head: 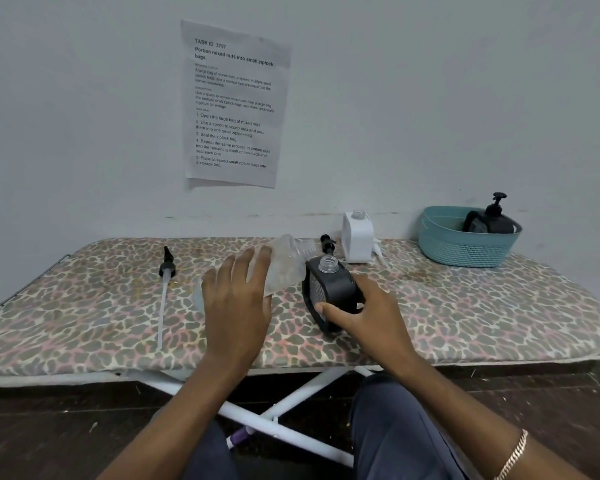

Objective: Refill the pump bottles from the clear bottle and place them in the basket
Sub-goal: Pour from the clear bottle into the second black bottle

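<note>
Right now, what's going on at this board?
A person is mid-refill. The left hand holds the clear bottle tilted, its mouth close to the open neck of the black bottle, which the right hand grips on the board. No stream is visible. An open white bottle stands behind, with a second pump beside it. A loose pump lies far left. One finished pump bottle sits in the basket.

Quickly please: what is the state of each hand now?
Left hand: holds the clear bottle.
Right hand: holds the black bottle.
</note>
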Tool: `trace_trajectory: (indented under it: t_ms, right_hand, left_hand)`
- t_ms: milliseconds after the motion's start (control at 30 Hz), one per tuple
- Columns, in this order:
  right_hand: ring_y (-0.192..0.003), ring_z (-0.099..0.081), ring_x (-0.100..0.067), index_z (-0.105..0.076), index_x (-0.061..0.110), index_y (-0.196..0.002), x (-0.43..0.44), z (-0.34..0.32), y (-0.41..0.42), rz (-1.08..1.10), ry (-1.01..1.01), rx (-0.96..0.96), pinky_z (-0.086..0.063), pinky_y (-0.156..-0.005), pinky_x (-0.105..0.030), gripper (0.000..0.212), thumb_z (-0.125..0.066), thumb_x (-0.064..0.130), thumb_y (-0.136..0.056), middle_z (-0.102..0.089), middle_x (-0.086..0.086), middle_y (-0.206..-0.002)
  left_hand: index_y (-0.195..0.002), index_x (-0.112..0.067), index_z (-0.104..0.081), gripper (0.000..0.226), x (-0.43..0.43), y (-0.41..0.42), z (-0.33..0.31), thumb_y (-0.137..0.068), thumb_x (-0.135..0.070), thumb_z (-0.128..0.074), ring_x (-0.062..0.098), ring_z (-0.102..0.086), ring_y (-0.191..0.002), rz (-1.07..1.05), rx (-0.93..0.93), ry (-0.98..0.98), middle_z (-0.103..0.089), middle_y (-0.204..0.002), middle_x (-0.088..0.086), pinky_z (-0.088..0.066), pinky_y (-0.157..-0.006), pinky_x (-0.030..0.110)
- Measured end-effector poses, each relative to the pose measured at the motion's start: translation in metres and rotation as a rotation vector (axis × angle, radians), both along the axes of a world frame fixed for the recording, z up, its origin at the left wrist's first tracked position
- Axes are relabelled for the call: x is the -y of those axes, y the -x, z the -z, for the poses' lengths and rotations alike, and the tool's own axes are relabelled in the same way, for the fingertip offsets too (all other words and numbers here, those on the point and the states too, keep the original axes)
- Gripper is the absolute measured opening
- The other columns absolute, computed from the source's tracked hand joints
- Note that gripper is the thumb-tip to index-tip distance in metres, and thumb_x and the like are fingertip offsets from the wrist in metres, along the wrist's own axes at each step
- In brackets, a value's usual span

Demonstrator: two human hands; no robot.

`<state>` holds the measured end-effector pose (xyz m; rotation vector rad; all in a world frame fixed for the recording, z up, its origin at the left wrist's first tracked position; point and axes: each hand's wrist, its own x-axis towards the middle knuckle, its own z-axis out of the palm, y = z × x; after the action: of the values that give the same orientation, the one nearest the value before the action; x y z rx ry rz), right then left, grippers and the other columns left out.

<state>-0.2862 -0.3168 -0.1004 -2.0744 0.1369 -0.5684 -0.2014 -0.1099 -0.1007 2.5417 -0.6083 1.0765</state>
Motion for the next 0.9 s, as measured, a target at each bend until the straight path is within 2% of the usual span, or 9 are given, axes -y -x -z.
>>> trace_trajectory:
  t_ms: [233,333,433,900]
  right_hand:
    - [-0.095,-0.062,0.013,-0.067,0.032,-0.117,-0.0035,-0.0011,-0.0001,-0.007,0.008,0.005,-0.047,-0.076,-0.004,0.047,-0.088,0.047,-0.077,-0.071,0.024,-0.102]
    - [-0.096,-0.063,0.012,-0.066,0.036,-0.115,-0.0045,-0.0020,0.0004,-0.008,0.016,0.001,-0.049,-0.079,-0.008,0.046,-0.087,0.049,-0.077,-0.071,0.026,-0.103]
    - [-0.096,-0.061,0.016,-0.062,0.040,-0.112,-0.0054,-0.0042,0.0013,-0.013,0.024,-0.004,-0.047,-0.077,-0.004,0.044,-0.087,0.047,-0.077,-0.069,0.028,-0.101]
    - [-0.094,-0.060,0.018,-0.060,0.041,-0.111,-0.0055,-0.0065,0.0027,-0.025,0.053,-0.012,-0.045,-0.074,-0.002,0.043,-0.087,0.046,-0.079,-0.067,0.029,-0.100]
  left_hand:
    - [-0.149,-0.019,-0.050,0.088,0.0004,0.0007,-0.0029,-0.069,-0.001,-0.085,0.041,-0.058,-0.131,-0.035,0.046,-0.029,-0.062,-0.142,0.013,-0.043,-0.106,0.065]
    - [-0.148,-0.020,-0.052,0.089,0.0007,0.0017,-0.0027,-0.068,0.001,-0.087,0.041,-0.058,-0.131,-0.044,0.060,-0.024,-0.062,-0.142,0.013,-0.040,-0.108,0.064]
    - [-0.148,-0.021,-0.052,0.090,0.0011,0.0021,-0.0030,-0.068,0.001,-0.087,0.041,-0.057,-0.133,-0.046,0.067,-0.029,-0.062,-0.143,0.013,-0.038,-0.110,0.064]
    - [-0.150,-0.022,-0.053,0.087,0.0000,0.0040,-0.0061,-0.071,0.003,-0.081,0.041,-0.055,-0.135,-0.069,0.078,-0.048,-0.060,-0.145,0.014,-0.034,-0.113,0.065]
